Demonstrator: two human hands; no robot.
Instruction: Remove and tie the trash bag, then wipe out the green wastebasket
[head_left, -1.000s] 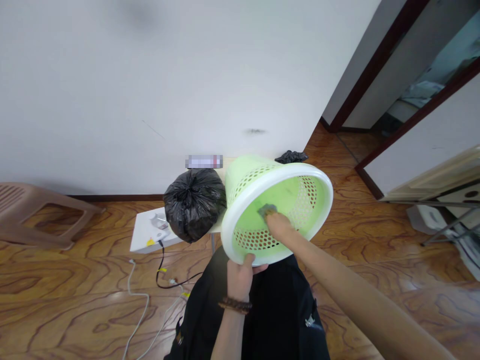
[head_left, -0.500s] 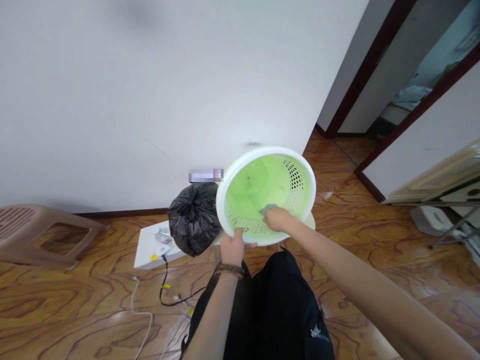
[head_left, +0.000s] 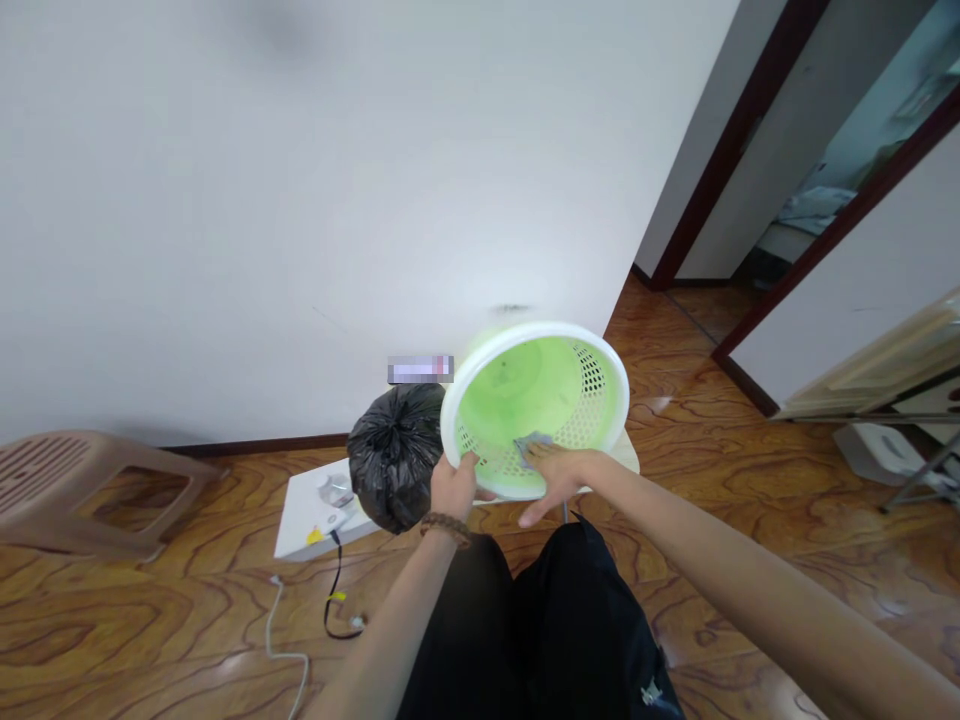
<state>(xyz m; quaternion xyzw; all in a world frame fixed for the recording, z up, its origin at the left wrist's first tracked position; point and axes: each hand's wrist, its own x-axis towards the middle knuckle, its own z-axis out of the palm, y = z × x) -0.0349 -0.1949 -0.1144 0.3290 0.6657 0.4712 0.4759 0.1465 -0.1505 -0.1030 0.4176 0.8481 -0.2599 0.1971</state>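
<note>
Head view: the green basket (head_left: 525, 385) lay tilted over the pale tabletop (head_left: 627, 456), mouth toward the person, short of the right edge; whether it rested there was hidden. Left hand (head_left: 454, 487) pinched the near-left rim, thumb inside, fingers beneath, presumably to steady it. Right hand (head_left: 559, 468) lay over a grey cloth (head_left: 529, 442) against the near inner wall, fingers extended, thumb spread outside the rim; the tilt probably gave it access. Black bag (head_left: 396, 455) sat beside the basket toward the tabletop's left edge, likely clear of the wrists.
</note>
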